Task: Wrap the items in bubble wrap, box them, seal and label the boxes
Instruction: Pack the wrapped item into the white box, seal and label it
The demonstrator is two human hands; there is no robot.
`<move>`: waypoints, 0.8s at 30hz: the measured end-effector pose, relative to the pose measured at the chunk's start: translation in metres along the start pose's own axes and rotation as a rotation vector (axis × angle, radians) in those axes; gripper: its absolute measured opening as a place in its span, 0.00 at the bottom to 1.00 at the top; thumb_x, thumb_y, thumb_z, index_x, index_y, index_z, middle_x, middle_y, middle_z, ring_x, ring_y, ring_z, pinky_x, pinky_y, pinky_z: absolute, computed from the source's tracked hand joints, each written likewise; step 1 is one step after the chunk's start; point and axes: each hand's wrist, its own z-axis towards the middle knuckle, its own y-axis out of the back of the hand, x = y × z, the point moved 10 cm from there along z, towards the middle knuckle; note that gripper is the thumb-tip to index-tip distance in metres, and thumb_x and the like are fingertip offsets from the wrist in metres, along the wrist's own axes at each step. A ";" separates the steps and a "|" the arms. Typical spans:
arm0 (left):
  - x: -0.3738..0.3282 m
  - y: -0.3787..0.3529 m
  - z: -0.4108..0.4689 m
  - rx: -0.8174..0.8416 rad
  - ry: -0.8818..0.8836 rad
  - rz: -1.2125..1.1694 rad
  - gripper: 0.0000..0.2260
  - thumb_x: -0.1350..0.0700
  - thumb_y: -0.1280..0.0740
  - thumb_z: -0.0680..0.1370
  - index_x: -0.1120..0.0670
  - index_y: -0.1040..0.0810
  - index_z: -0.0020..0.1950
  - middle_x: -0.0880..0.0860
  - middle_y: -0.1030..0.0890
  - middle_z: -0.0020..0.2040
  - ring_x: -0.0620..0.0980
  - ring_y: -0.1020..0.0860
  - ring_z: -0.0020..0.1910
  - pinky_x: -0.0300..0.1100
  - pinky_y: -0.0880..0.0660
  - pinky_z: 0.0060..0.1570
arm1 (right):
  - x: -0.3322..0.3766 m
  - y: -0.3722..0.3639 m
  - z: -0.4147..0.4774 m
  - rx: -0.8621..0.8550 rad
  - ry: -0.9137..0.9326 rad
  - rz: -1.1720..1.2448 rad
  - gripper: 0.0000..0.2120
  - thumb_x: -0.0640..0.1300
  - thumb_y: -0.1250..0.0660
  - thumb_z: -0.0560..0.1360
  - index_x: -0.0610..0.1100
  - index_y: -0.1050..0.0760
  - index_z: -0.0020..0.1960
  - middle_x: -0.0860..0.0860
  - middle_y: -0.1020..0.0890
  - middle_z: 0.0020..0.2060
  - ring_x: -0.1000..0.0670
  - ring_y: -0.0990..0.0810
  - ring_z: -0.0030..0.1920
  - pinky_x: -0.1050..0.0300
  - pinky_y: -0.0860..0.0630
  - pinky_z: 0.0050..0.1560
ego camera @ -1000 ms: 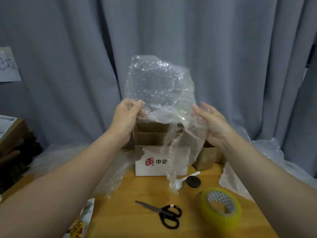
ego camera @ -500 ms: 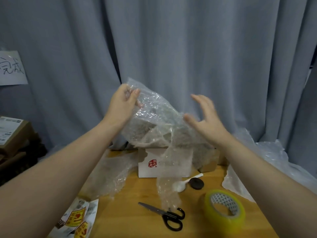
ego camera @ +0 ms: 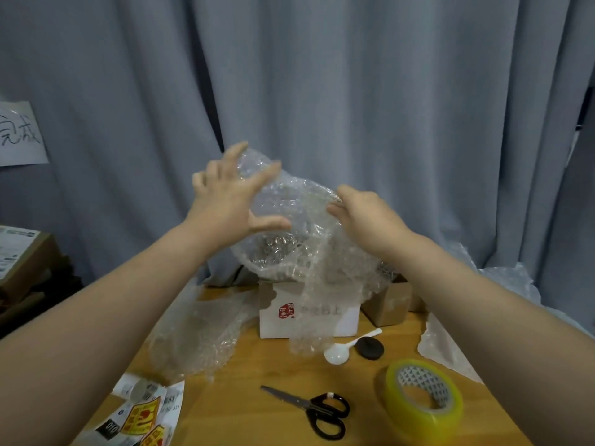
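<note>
A crumpled sheet of clear bubble wrap (ego camera: 299, 239) hangs in the air above the white box with a red seal (ego camera: 344, 320). My left hand (ego camera: 228, 201) is at the sheet's upper left, fingers spread and straight, touching the wrap. At the sheet's right side, my right hand (ego camera: 363, 217) has its fingers curled down into the plastic and grips it. The sheet's tail hangs in front of the box. A white spoon (ego camera: 336, 351) and a black disc (ego camera: 370, 348) lie on the wooden table (ego camera: 244, 413).
Black scissors (ego camera: 317, 410) and a yellow tape roll (ego camera: 423, 397) lie near the front edge. Warning labels (ego camera: 145, 416) sit front left, beside another bubble wrap sheet (ego camera: 199, 336). Brown boxes (ego camera: 391, 305) stand behind, white plastic (ego camera: 450, 346) lies right, and cardboard boxes (ego camera: 22, 262) are stacked far left.
The sheet, held upright and flat a second ago, has dropped lower and been bunched up. My left hand has opened its fingers against it; my right hand has closed on the right side.
</note>
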 end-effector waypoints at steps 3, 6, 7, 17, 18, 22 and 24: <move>-0.012 -0.009 0.003 0.042 -0.127 0.245 0.18 0.37 0.32 0.71 0.45 0.20 0.56 0.52 0.45 0.77 0.57 0.55 0.76 0.61 0.65 0.69 | 0.005 0.005 -0.001 0.015 0.040 0.080 0.15 0.52 0.38 0.79 0.45 0.39 0.43 0.44 0.23 0.40 0.40 0.26 0.41 0.51 0.29 0.39; -0.014 -0.013 0.007 0.162 -0.110 -0.034 0.09 0.51 0.33 0.76 0.53 0.28 0.38 0.53 0.22 0.45 0.58 0.28 0.61 0.50 0.38 0.65 | 0.004 -0.010 -0.004 0.234 0.036 0.087 0.26 0.58 0.27 0.69 0.44 0.34 0.56 0.48 0.22 0.47 0.44 0.24 0.47 0.49 0.25 0.46; -0.009 -0.016 0.007 0.210 -0.046 -0.135 0.13 0.54 0.33 0.75 0.53 0.34 0.34 0.52 0.26 0.36 0.59 0.25 0.51 0.44 0.33 0.49 | -0.001 -0.014 -0.004 0.269 0.024 -0.004 0.26 0.59 0.26 0.68 0.44 0.32 0.55 0.48 0.22 0.46 0.44 0.24 0.48 0.49 0.25 0.46; -0.056 0.004 -0.011 -0.044 -0.018 -0.304 0.10 0.53 0.36 0.75 0.53 0.37 0.47 0.51 0.31 0.44 0.55 0.31 0.42 0.43 0.42 0.38 | -0.041 -0.018 -0.003 -0.136 -0.539 1.006 0.14 0.41 0.37 0.72 0.39 0.30 0.56 0.43 0.22 0.47 0.42 0.20 0.45 0.48 0.21 0.43; -0.059 0.001 -0.014 -0.013 -0.011 -0.326 0.12 0.51 0.36 0.75 0.54 0.36 0.52 0.51 0.29 0.46 0.56 0.28 0.44 0.44 0.39 0.39 | -0.031 -0.025 -0.005 -0.063 -0.531 1.213 0.14 0.42 0.37 0.74 0.40 0.29 0.58 0.43 0.21 0.50 0.42 0.19 0.49 0.48 0.22 0.47; -0.082 -0.023 -0.026 0.134 -0.173 -0.388 0.25 0.41 0.39 0.77 0.52 0.34 0.69 0.51 0.28 0.65 0.50 0.29 0.62 0.41 0.33 0.56 | 0.016 -0.035 -0.014 0.237 -0.352 1.532 0.32 0.66 0.35 0.70 0.47 0.28 0.66 0.44 0.20 0.59 0.44 0.19 0.57 0.44 0.23 0.58; -0.098 -0.039 -0.035 0.232 -0.324 -0.264 0.28 0.35 0.48 0.76 0.48 0.34 0.71 0.47 0.31 0.69 0.47 0.36 0.67 0.46 0.41 0.65 | 0.001 -0.035 -0.014 0.074 -0.422 1.382 0.34 0.61 0.28 0.68 0.48 0.33 0.68 0.47 0.20 0.58 0.45 0.19 0.57 0.44 0.22 0.57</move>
